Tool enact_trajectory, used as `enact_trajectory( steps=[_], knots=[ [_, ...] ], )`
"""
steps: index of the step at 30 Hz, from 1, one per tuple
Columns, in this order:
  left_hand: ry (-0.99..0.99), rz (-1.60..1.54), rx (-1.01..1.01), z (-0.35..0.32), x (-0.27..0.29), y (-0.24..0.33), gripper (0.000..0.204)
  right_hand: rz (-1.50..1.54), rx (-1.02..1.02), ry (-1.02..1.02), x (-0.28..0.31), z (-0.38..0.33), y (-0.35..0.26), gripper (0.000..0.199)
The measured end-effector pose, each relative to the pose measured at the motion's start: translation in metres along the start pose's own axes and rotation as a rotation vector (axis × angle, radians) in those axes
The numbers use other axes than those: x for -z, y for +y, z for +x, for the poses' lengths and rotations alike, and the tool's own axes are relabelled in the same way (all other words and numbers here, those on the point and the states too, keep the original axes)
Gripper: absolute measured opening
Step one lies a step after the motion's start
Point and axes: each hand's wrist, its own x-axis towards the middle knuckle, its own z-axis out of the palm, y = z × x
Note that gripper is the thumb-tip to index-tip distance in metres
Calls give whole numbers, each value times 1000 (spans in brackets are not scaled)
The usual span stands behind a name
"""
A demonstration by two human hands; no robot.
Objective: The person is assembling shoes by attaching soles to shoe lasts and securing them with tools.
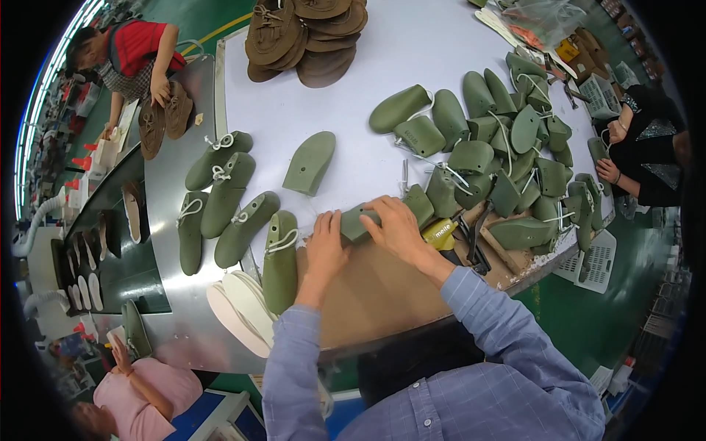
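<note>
Lying between both hands, the green shoe last (358,223) is grasped by left hand (326,246) and right hand (396,228)

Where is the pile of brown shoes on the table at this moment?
In the head view, the pile of brown shoes lies at the far edge of the white table, left of the heap of green shoe lasts.

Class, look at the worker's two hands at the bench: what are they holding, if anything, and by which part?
Both hands grip one green shoe last piece: the left hand at its left end, the right hand over its top and right side.
</note>
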Motion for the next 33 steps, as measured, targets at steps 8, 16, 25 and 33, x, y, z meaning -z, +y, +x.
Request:
enact_trajectory(
  steps=[8, 16, 25, 33],
  knots=[
    [-179, -446, 451, -4, 4, 9, 37, 168, -26, 325, -14, -15, -2, 33],
    [-16, -1456, 585, -65, -22, 44, 34, 534, -314, -319, -2, -80, -24, 36],
    [146, -1312, 264, -125, 22, 112, 44, 875, -545, -453, 56, -131, -20, 21],
    [316, -544, -222, -140, 22, 115, 55, 763, -378, -723, 122, -154, -65, 27]
  ],
)
